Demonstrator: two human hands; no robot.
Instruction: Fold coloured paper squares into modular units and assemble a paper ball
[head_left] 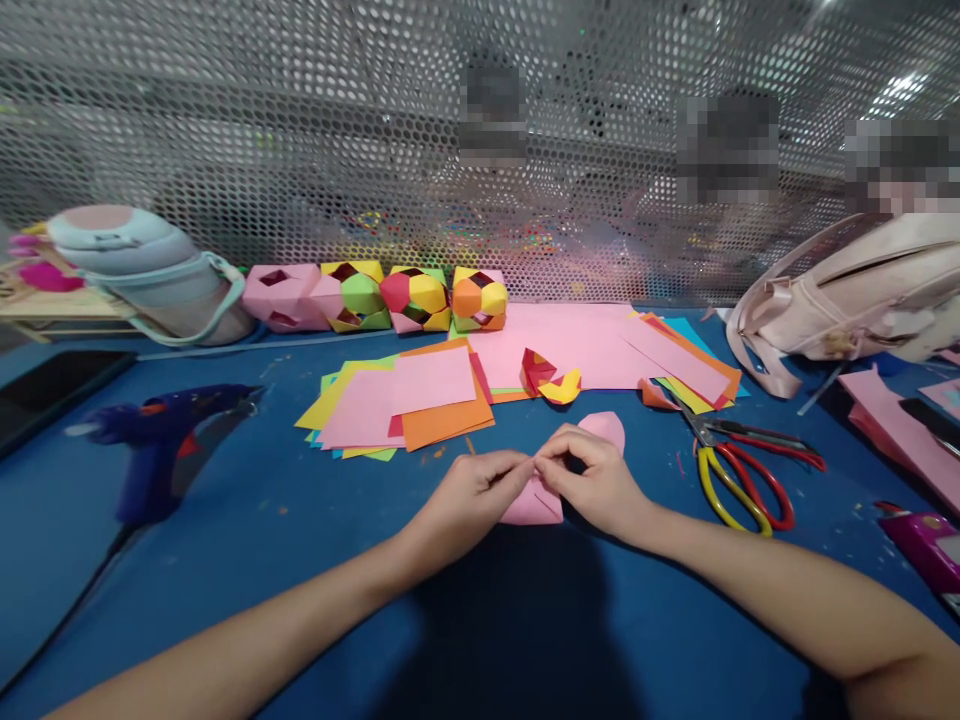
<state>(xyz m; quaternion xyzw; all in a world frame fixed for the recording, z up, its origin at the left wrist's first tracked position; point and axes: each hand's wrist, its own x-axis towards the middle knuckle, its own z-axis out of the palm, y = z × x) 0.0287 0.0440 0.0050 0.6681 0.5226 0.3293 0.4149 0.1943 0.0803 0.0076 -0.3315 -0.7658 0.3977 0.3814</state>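
A piece of pink paper [534,505] with folds in it is pinched between my two hands just above the blue table. My left hand [476,492] grips its left side, thumb and index finger meeting near the middle. From the right, my right hand [596,482] pinches the same paper, and the fingertips of both hands nearly touch. A rounded pink part [604,430] sticks out behind my right hand; whether it belongs to the same sheet I cannot tell. Beyond the hands lie a red folded paper piece [535,370] and a yellow one [562,387].
Stacked coloured paper squares [433,380] lie left of centre, with large pink sheets [547,340] behind. Several folded paper balls [415,298] line the mesh wall. Scissors [739,490] rest at right, a blue glue gun [157,440] at left. A bag [862,290] stands back right.
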